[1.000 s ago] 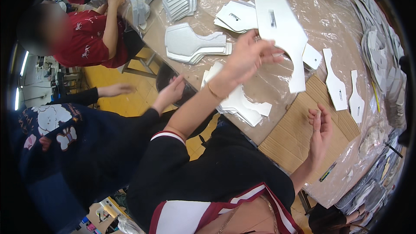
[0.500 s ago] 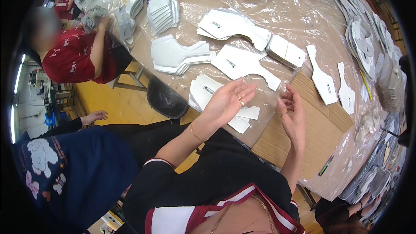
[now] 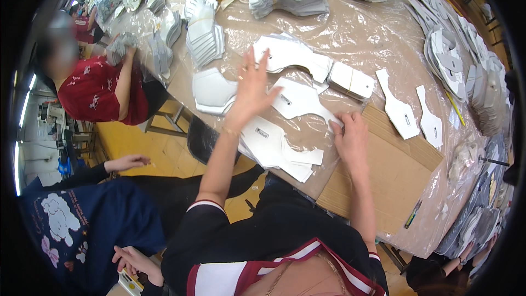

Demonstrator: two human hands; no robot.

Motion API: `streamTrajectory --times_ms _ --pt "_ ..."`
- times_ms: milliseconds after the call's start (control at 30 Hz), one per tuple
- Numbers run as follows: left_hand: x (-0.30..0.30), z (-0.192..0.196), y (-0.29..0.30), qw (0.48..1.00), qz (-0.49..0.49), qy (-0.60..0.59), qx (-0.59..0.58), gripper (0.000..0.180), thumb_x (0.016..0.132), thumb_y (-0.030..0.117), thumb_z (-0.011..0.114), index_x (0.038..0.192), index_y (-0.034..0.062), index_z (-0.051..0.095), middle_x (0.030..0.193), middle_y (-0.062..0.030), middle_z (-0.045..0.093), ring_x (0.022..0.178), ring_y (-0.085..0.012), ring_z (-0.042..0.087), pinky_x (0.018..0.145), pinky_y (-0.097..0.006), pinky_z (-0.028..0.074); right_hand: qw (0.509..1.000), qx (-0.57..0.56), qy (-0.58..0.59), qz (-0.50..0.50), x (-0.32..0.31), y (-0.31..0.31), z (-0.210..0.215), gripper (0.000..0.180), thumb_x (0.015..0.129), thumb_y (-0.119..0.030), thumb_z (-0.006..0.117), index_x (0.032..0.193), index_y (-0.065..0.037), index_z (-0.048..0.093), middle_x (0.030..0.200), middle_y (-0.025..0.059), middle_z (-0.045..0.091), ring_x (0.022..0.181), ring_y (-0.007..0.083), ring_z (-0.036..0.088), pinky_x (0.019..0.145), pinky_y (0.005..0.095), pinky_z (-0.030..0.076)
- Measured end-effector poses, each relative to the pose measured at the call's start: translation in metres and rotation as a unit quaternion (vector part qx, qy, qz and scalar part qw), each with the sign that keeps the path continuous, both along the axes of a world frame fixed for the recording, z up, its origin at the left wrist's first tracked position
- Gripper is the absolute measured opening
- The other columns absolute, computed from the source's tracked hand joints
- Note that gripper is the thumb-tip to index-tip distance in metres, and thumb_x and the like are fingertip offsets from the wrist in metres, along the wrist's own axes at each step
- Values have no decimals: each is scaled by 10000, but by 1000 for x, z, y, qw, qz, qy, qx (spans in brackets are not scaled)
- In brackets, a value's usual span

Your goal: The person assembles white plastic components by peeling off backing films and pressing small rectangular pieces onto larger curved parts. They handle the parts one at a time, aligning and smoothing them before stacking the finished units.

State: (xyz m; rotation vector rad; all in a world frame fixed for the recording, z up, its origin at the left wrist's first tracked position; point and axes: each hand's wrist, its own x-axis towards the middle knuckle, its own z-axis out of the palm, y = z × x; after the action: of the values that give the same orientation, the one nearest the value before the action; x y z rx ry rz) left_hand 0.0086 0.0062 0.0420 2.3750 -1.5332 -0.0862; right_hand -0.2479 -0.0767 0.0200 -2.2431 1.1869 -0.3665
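Observation:
My left hand (image 3: 252, 90) is open, its fingers spread over the gap between a stack of white cut pieces (image 3: 211, 90) and the white shaped pieces to its right. It seems to hover above the table or touch lightly; I cannot tell which. At the narrow tail of a white shaped piece (image 3: 298, 98), my right hand (image 3: 350, 134) has its thumb and fingers closed on the tip. Behind that lies another pile of white shaped pieces (image 3: 285, 52). Nearer me is a fanned pile of white pieces (image 3: 266, 142).
A banded white bundle (image 3: 350, 81) and a flat cardboard sheet (image 3: 383, 170) lie at right, beyond them two single white pieces (image 3: 397, 107). Grey stacks (image 3: 449, 55) line the far right edge. People stand at left, one in a red shirt (image 3: 96, 87).
Both hands were raised and empty. My left hand has moved forward and turned palm down, fingers spread. My right hand has come down onto the white piece's tail. The view has shifted slightly.

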Motion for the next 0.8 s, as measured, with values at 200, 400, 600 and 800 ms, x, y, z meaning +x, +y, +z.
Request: streamTrajectory --times_ms 200,400,600,800 --pt "86 -10 -46 991 -61 108 56 1212 560 319 904 1519 5 233 1408 -345 413 1333 -437 420 1101 -416 380 996 46 -77 -11 -1 -1 -2 116 895 -165 655 973 -85 684 933 101 612 886 316 594 789 432 444" --pt "95 -19 -69 990 -83 107 31 1173 540 289 913 1494 4 294 1347 -285 503 1262 -410 490 1089 -422 399 999 10 -21 22 5 -7 0 147 925 -202 607 1005 -99 675 951 92 625 928 300 594 799 424 436" --pt "94 -18 -78 989 -106 108 5 1203 537 258 927 1506 -3 265 1468 -237 424 1371 -376 402 1154 -414 314 997 -37 -24 57 1 -11 6 178 921 -203 610 1045 -87 665 972 104 626 948 297 597 815 416 433" --pt "18 25 -54 998 -57 -2 -36 933 728 146 814 1511 84 311 1542 -221 330 1397 -388 372 1136 -458 321 970 -81 -87 -213 -80 -39 14 324 883 -265 685 1136 -67 646 1023 113 636 966 301 611 812 421 470"
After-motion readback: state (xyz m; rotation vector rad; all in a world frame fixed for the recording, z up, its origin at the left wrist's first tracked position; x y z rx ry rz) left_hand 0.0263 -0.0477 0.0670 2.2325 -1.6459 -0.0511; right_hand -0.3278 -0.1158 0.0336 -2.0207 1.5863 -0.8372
